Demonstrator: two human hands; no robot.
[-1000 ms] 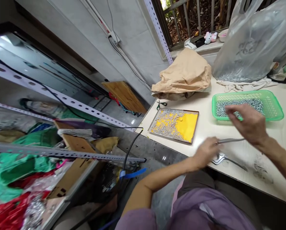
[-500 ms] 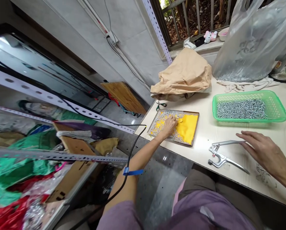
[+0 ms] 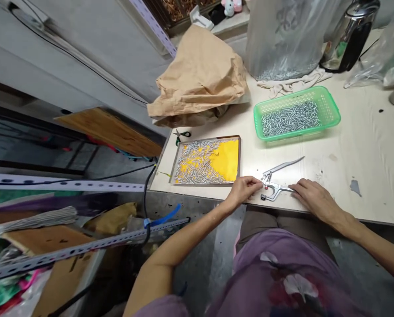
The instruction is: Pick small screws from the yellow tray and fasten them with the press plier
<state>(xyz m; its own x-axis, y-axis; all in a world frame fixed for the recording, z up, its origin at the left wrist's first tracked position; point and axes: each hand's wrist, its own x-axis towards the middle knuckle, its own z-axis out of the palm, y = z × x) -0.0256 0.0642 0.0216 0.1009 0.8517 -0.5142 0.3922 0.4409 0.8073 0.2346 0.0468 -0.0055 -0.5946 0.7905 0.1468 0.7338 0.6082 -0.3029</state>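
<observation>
Silver hand-press pliers (image 3: 285,166) with a C-shaped jaw and spread handles lie near the table's front edge. My left hand (image 3: 243,191) is closed, its fingertips pinched together right beside the jaw end; anything between them is too small to make out. My right hand (image 3: 315,200) has its fingers and thumb on the end of the lower handle. To the left of the pliers sits a shallow tray (image 3: 239,159) with a yellow bottom (image 3: 226,160), covered mostly on its left side with small silver metal pieces (image 3: 197,165).
Behind the pliers stands a green plastic basket (image 3: 330,110) full of similar metal pieces. A crumpled brown paper bag (image 3: 203,70), scissors (image 3: 182,134), a large clear plastic bag (image 3: 282,39), a cloth (image 3: 296,82) and a kettle (image 3: 351,35) are also on the table.
My left hand has left the tray of metal pieces and come right to the pliers' jaw. My right hand has moved from the upper handle to the lower one. The view has shifted right.
</observation>
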